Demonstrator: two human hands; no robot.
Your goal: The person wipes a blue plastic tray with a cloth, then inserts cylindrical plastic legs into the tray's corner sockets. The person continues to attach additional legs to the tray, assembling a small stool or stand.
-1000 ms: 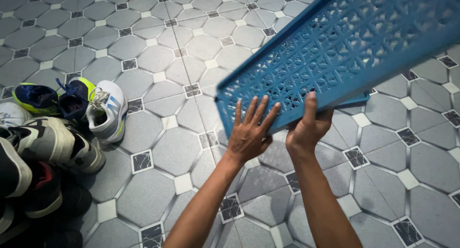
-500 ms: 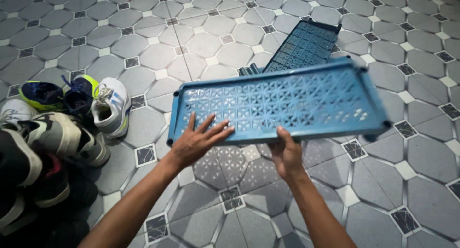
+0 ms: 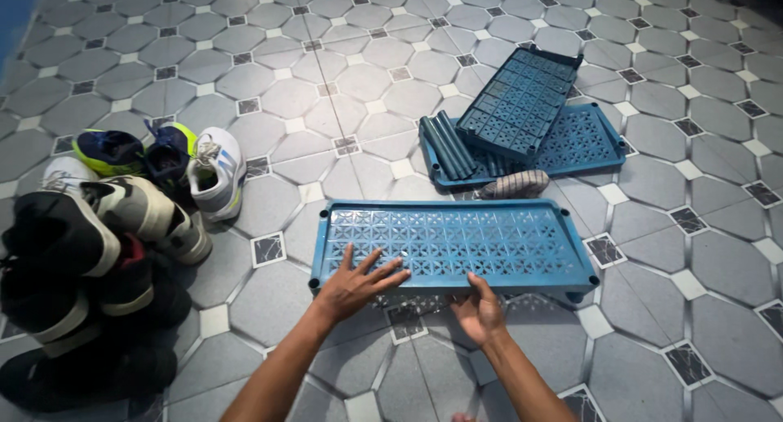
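On the near long edge of the blue perforated plastic shelf panel [image 3: 453,244], both hands are placed. The left hand [image 3: 356,283] is laid flat with its fingers spread open across the lattice surface, pressing rather than gripping. The right hand [image 3: 479,309] is set at the front rim, thumb over the top edge; its fingers are hidden beneath, so a full grip cannot be confirmed, though it appears hooked on the rim.

The panel is seen lying level on the grey tiled floor [image 3: 326,96], directly ahead of the person, with round corner sockets visible at its near corners.

Handling is judged as follows. The panel is taken to be light, being thin moulded plastic with open lattice. It is expected to be fairly stiff along the raised rim but liable to flex across the perforated middle. The surface is judged smooth and somewhat slippery. A hold is best taken on the solid rim along the two long sides, not on the lattice, where thin ribs could crack.

Beyond the panel, a second blue shelf panel [image 3: 583,138] is noted on the floor, with a darker panel [image 3: 518,102] propped across it, a bundle of blue tube legs [image 3: 450,146] and a striped cloth [image 3: 515,184] beside it. To the left, a heap of shoes [image 3: 106,226] is recorded.
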